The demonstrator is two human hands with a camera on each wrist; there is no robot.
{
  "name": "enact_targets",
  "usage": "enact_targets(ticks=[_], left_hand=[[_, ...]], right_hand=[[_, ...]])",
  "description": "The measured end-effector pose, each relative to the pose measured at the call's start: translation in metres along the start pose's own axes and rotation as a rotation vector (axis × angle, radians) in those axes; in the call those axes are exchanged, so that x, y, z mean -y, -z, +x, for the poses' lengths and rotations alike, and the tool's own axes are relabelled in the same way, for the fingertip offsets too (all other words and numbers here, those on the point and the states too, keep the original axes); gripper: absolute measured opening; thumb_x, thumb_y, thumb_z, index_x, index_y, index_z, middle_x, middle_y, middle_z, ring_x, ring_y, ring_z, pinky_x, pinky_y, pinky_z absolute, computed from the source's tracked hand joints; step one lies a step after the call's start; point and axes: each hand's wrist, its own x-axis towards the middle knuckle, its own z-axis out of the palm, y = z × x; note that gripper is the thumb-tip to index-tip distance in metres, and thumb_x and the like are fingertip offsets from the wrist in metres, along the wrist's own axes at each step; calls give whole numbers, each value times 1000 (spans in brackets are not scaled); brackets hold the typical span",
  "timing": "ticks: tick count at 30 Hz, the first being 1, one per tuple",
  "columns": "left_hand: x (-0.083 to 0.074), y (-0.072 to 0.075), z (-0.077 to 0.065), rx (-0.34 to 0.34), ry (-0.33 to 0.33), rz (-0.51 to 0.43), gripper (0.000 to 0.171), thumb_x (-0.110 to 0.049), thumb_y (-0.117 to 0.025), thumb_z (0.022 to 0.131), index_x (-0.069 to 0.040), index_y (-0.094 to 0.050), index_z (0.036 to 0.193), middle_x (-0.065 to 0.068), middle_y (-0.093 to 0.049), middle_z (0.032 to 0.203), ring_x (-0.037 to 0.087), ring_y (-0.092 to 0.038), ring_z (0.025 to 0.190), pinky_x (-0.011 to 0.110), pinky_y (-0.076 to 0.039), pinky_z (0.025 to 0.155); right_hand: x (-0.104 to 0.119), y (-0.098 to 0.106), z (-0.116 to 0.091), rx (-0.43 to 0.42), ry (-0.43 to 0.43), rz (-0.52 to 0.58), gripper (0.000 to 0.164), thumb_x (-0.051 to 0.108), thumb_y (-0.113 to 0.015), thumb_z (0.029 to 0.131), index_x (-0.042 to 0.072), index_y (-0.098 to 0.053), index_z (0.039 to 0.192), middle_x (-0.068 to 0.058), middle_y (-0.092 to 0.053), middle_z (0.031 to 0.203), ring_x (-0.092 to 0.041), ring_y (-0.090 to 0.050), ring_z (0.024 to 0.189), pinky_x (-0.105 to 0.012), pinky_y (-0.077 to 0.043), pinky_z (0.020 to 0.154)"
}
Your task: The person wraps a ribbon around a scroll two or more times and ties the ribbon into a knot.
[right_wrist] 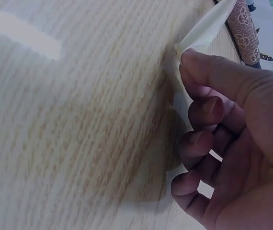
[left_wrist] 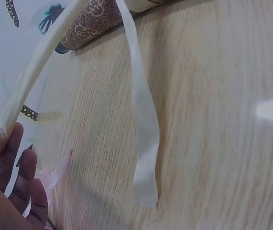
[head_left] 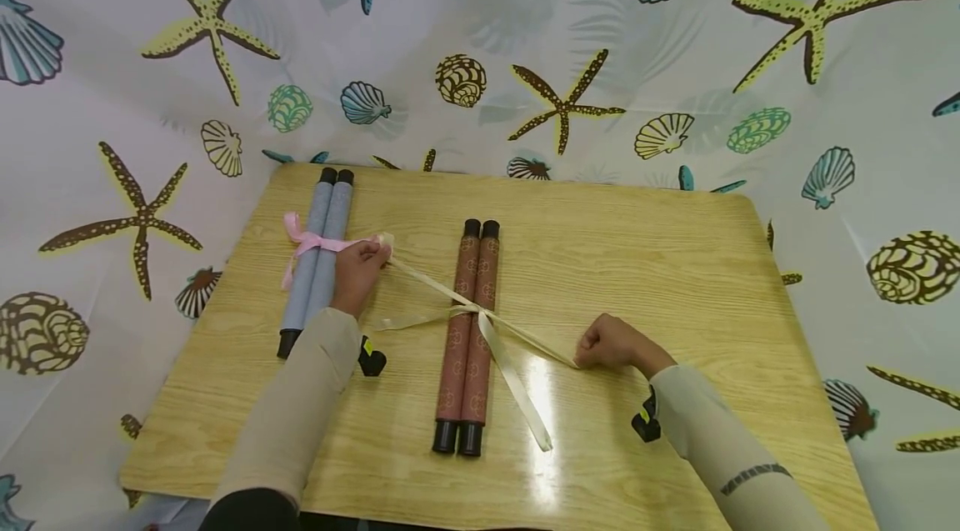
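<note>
Two brown patterned scrolls (head_left: pixel 453 364) with black end caps lie side by side on the table, a cream ribbon (head_left: pixel 517 385) crossing round their middle. My left hand (head_left: pixel 356 277) pinches one stretch of that ribbon up and left of the scrolls, beside the blue-grey pair. To their right, my right hand (head_left: pixel 617 343) pinches another stretch between thumb and forefinger, as the right wrist view shows. Both stretches look taut from the crossing. One loose ribbon tail (left_wrist: pixel 146 139) hangs down toward the front right; another piece points left. The knot's exact form is too small to tell.
At the left lie two blue-grey scrolls (head_left: pixel 303 273) bound by a pink ribbon bow (head_left: pixel 303 237); my left hand partly covers them. The wooden table (head_left: pixel 637 256) meets a cloth (head_left: pixel 420 31) printed with shells and starfish. Small black devices (head_left: pixel 371 358) sit at both wrists.
</note>
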Motion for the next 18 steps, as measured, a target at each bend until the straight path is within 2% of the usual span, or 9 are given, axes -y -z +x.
enact_targets(ticks=[5, 10, 14, 16, 18], left_hand=[[-1, -1, 1, -11, 16, -42, 29, -9, -63, 98, 12, -63, 117, 23, -62, 134, -10, -54, 70, 43, -54, 93], [-3, -2, 1, -22, 17, -87, 28, -9, -64, 97, 13, -64, 114, 27, -64, 126, -8, -57, 66, 31, -56, 82], [-2, -3, 8, 37, 40, -119, 31, -12, -66, 96, 11, -65, 117, 19, -68, 117, -3, -63, 70, 30, -58, 84], [-1, -3, 12, 66, 53, -119, 33, -14, -68, 96, 9, -65, 119, 14, -69, 115, 1, -67, 74, 34, -58, 88], [0, -2, 15, 80, 54, -103, 33, -17, -69, 95, 6, -67, 118, 10, -71, 104, 6, -69, 75, 36, -58, 89]], right_hand=[[-2, 0, -2, 0, 10, 13, 46, 8, -73, 88, 16, -43, 55, 9, -37, 54, -7, -32, 51, -23, -31, 55], [-1, 0, -2, -6, 29, 23, 44, 6, -72, 87, 14, -43, 55, 9, -38, 55, -7, -32, 51, -22, -31, 55], [-2, 1, -4, -12, 35, 16, 43, 6, -72, 87, 14, -44, 56, 8, -40, 56, -8, -33, 52, -22, -32, 55], [-3, 2, -5, -12, 41, 10, 41, 7, -72, 87, 14, -46, 56, 8, -42, 57, -7, -34, 52, -22, -32, 55], [-2, 3, -6, -11, 49, 9, 38, 7, -72, 87, 12, -50, 56, 8, -44, 58, -7, -36, 53, -22, -33, 55]])
